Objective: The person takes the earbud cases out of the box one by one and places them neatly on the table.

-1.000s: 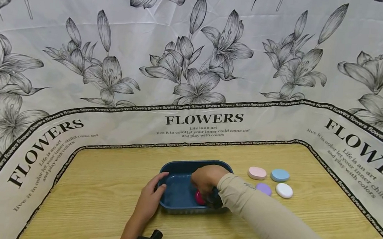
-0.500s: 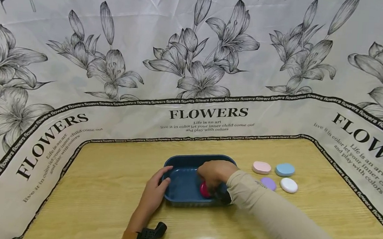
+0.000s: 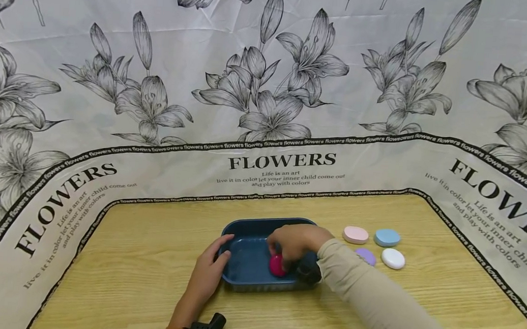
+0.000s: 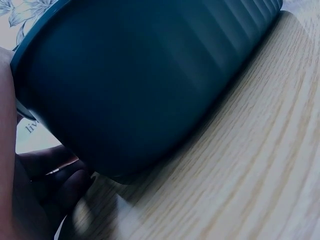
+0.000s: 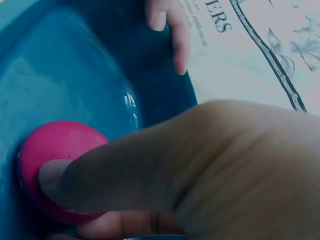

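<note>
A dark blue rectangular basin (image 3: 248,265) stands on the table, its ribbed outer wall (image 4: 125,95) filling much of the left wrist view. My left hand (image 3: 206,272) grips the basin's left end, with thumb and a finger over the rim and other fingers curled against the outside. Inside the basin, toward its right, my right hand (image 3: 297,241) pinches a glossy magenta rounded oval piece (image 3: 277,266). In the right wrist view the thumb lies on top of this magenta piece (image 5: 65,142), with fingers along its far side. The fingers partly hide its lower edge.
Right of the basin lie a pink oval piece (image 3: 355,235), a blue one (image 3: 387,238), a white one (image 3: 393,258) and a purple one (image 3: 366,256), the purple partly behind the right sleeve (image 3: 374,289). A flower-printed cloth (image 3: 285,110) borders the wood-grain table (image 3: 147,258).
The head view has tilted slightly and back. My right hand has shifted a little to the right and turned, so more of the magenta piece shows. The left hand keeps its hold on the basin.
</note>
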A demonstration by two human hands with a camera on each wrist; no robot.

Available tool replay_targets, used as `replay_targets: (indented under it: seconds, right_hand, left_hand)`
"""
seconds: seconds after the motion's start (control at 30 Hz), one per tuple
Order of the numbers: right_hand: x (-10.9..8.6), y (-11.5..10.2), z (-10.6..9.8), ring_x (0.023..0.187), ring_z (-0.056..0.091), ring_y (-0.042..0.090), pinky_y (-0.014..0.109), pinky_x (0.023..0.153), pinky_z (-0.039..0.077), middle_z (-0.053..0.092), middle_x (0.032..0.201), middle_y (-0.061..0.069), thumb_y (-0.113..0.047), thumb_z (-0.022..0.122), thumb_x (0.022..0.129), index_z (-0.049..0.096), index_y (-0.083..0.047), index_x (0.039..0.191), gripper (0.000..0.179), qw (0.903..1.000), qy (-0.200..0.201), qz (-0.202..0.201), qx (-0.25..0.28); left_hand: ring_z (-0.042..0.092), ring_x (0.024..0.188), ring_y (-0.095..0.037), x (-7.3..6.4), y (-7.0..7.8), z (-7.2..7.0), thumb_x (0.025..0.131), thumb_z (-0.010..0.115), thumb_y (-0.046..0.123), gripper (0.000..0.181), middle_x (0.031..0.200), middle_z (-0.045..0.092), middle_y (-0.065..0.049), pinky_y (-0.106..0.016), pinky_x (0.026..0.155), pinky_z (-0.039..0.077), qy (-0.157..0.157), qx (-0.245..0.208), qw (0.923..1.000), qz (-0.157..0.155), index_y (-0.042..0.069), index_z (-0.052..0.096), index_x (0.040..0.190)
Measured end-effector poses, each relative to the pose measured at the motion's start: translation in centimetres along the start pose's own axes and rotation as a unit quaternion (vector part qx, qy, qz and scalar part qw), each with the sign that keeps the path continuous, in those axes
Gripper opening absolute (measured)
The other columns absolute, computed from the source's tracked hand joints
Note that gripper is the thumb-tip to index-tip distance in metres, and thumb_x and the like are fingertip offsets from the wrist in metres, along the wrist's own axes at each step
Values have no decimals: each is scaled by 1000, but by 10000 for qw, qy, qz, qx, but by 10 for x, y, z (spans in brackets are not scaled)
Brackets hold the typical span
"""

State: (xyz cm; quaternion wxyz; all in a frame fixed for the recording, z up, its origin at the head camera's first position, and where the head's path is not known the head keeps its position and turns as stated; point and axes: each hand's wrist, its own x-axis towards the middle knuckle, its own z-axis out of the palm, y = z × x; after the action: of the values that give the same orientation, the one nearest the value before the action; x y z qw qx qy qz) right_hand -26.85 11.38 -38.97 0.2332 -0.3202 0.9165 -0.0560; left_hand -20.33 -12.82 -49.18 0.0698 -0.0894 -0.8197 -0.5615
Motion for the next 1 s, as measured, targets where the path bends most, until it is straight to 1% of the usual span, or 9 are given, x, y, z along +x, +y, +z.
replay_targets:
  seconds: [0.07,0.3,0.43,0.6,0.77,1.0]
  right_hand:
    - [0,3,0,69,51,10,28,61,45,59,81,-7,-11,83,72,63,-25,88,29,9996,33,-105,259]
    - [0,10,1,60,53,10,27,56,44,60,71,-5,-2,75,75,63,-23,91,29,9946,42,-169,1019]
    - [1,11,2,58,55,10,27,57,44,63,67,-4,0,74,76,63,-21,91,28,9919,118,-251,1239]
    - [1,11,2,60,58,10,28,60,47,65,69,-4,2,74,76,64,-18,92,28,9876,255,-368,1507]
    - [0,11,5,61,62,12,30,63,51,65,69,-3,0,73,76,64,-17,95,26,9831,497,-518,1681]
    - [-6,14,7,62,66,17,33,61,54,64,73,2,-4,71,80,63,-11,99,23,9691,922,-590,2209]
  left_hand:
    - [37,143,-25,0,1,0,103,54,19,38,151,48,-1,-54,114,31,4,-17,10000,-11,30,58,139]
    - [37,143,-24,0,2,1,103,54,19,38,151,48,-1,-54,115,30,20,-35,10000,-59,30,59,139]
    - [37,143,-24,0,1,1,103,54,19,38,151,48,-1,-54,115,31,22,-16,10000,-56,30,59,139]
    - [37,143,-24,0,0,-1,103,54,19,38,150,48,0,-53,115,30,19,0,10000,-43,30,59,139]
    - [37,143,-23,-1,0,-2,103,54,18,38,150,48,0,-53,115,30,26,19,10000,-87,30,59,139]
    - [37,143,-22,1,-1,0,103,54,19,39,150,48,2,-53,115,30,1,-18,10000,-34,31,58,139]
